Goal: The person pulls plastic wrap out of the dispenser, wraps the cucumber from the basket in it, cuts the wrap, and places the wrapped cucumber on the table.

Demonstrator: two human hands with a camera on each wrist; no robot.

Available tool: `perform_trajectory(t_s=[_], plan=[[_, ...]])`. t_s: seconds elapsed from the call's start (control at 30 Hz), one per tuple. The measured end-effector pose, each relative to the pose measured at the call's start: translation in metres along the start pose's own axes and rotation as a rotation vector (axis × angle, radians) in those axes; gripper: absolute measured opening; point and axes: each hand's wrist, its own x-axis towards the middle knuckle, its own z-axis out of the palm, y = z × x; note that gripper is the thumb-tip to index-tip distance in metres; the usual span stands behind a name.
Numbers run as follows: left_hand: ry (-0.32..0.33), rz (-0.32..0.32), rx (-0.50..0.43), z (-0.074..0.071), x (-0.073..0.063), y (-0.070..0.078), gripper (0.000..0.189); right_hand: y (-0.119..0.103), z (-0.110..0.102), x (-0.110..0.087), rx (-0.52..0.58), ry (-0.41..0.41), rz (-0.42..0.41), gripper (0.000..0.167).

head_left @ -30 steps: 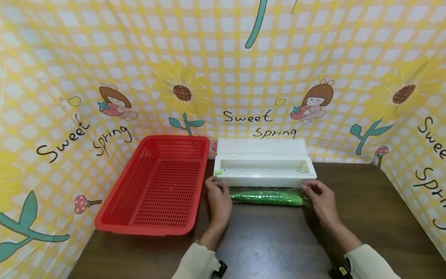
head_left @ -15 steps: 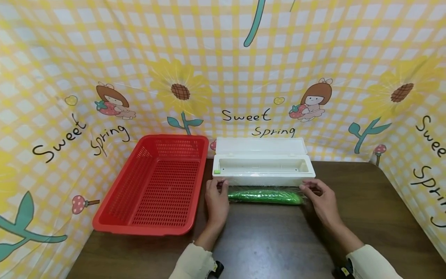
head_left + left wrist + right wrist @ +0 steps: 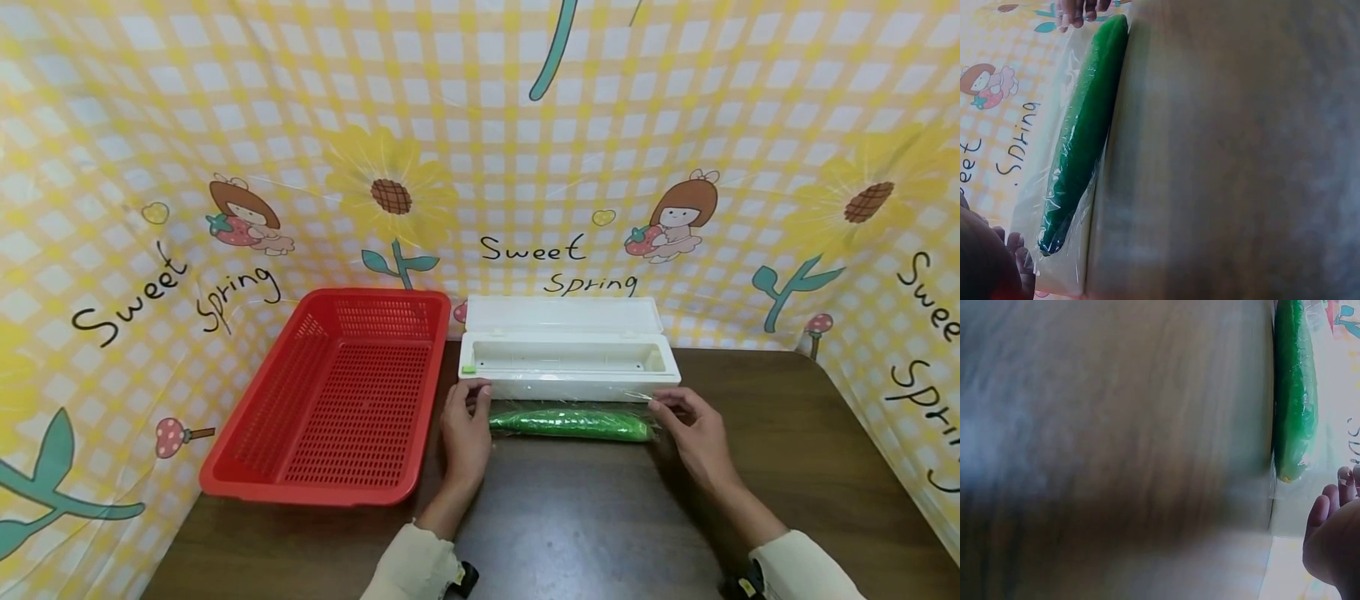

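A green cucumber (image 3: 570, 424) lies lengthwise on the table in front of a long white cling film dispenser (image 3: 570, 389), whose lid (image 3: 562, 316) stands raised at the back. Clear cling film (image 3: 1072, 112) covers the cucumber and runs up to the dispenser's front. My left hand (image 3: 467, 433) pinches the film beside the cucumber's left end, at the box's front left corner. At the right end, my right hand (image 3: 693, 433) pinches the film with thumb and fingers by the front right corner. Both wrist views show the film wrinkled and shiny around the cucumber (image 3: 1296, 394).
To the left stands a red perforated plastic basket (image 3: 322, 492), close beside my left hand. A small green slider (image 3: 468, 369) sits at the dispenser's left end. Patterned yellow checked cloth (image 3: 525, 167) hangs behind and at both sides of the brown wooden table (image 3: 570, 517).
My left hand has shifted slightly left along the film, uncovering a little more of the cucumber's left end. The right hand stays almost still, and the head view sways slightly.
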Motion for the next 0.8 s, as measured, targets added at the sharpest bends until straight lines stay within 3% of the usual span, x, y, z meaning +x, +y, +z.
perform_trajectory(t_s=[0.2, 0.43, 0.6, 0.8], plan=[[-0.039, -0.020, -0.067, -0.002, 0.000, -0.003, 0.011, 0.003, -0.005, -0.003, -0.030, -0.025, -0.031, 0.023], [-0.128, -0.081, -0.121, -0.008, 0.001, 0.004, 0.014, 0.008, -0.013, -0.004, -0.030, -0.059, 0.002, 0.021], [-0.249, -0.033, -0.031, -0.012, -0.001, 0.006, 0.031, 0.008, -0.019, -0.005, -0.046, -0.124, 0.019, 0.023], [-0.322, 0.039, 0.006, -0.021, -0.007, 0.005, 0.022, 0.012, -0.025, -0.010, -0.011, -0.230, 0.020, 0.022]])
